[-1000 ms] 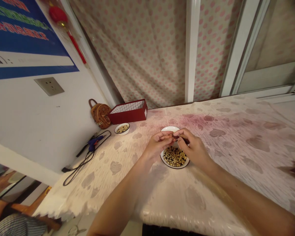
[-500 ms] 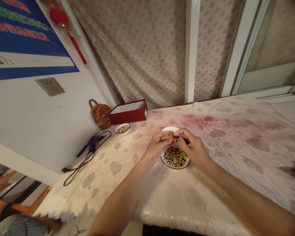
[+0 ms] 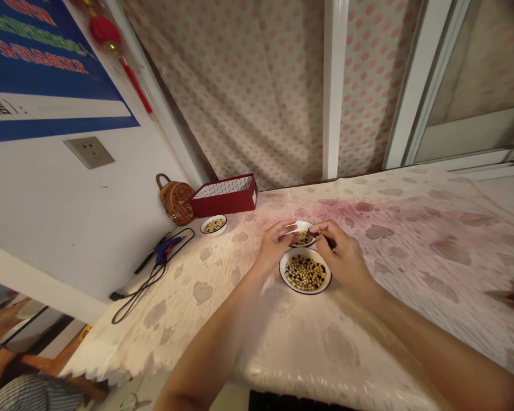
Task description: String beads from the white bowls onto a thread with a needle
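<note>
The person's left hand (image 3: 276, 245) hovers beside a small white dish (image 3: 302, 222) holding a few mixed beans, its fingers (image 3: 289, 227) curled near the rim. The right hand (image 3: 340, 254) is at the dish's other side, its fingers pinching a small dark item (image 3: 328, 242) whose shape is hard to make out. Just below sits a larger white bowl (image 3: 305, 292) of pale and dark beans (image 3: 305, 273). On the cloth-covered worktop (image 3: 411, 257) further left lie another bean dish (image 3: 213, 225), a red box (image 3: 223, 204), a woven bag (image 3: 175, 202) and a blue glue gun (image 3: 165, 248)
</note>
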`<state>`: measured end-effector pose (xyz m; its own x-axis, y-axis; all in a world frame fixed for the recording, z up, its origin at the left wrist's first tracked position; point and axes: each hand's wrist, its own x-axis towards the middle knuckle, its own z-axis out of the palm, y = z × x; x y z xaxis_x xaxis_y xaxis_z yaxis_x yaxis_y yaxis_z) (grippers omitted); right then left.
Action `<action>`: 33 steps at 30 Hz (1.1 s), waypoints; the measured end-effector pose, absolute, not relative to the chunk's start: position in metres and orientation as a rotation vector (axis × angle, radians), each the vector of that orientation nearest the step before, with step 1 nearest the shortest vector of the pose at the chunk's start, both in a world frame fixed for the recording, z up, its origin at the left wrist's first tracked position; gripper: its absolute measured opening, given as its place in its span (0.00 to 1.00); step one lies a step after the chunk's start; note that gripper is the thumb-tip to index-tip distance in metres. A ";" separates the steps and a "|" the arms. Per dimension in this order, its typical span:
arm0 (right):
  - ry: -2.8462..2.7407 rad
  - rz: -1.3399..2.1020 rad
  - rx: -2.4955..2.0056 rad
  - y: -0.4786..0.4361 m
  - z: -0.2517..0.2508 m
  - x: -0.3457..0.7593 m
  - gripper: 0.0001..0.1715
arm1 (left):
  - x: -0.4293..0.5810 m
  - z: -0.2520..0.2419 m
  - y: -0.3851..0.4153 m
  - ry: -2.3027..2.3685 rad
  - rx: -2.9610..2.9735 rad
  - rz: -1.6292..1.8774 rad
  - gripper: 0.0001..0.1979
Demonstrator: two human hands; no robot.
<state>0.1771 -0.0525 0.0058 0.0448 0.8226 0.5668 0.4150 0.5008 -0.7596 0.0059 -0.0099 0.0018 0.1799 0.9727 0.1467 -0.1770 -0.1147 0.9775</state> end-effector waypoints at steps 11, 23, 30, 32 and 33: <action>-1.586 0.382 -1.118 -0.053 0.008 0.178 0.09 | -0.003 0.026 -0.045 1.279 2.155 0.761 0.12; -1.582 0.364 -1.147 -0.053 0.008 0.178 0.10 | 0.010 0.020 -0.051 1.312 2.391 0.528 0.18; -1.585 0.372 -1.120 -0.053 0.007 0.178 0.09 | 0.005 0.009 -0.040 1.034 1.753 1.010 0.07; -1.588 0.385 -1.104 -0.053 0.007 0.177 0.08 | 0.006 0.007 -0.037 0.968 1.594 1.048 0.05; -1.590 0.389 -1.098 -0.053 0.007 0.177 0.08 | 0.006 0.007 -0.036 0.951 1.538 1.058 0.05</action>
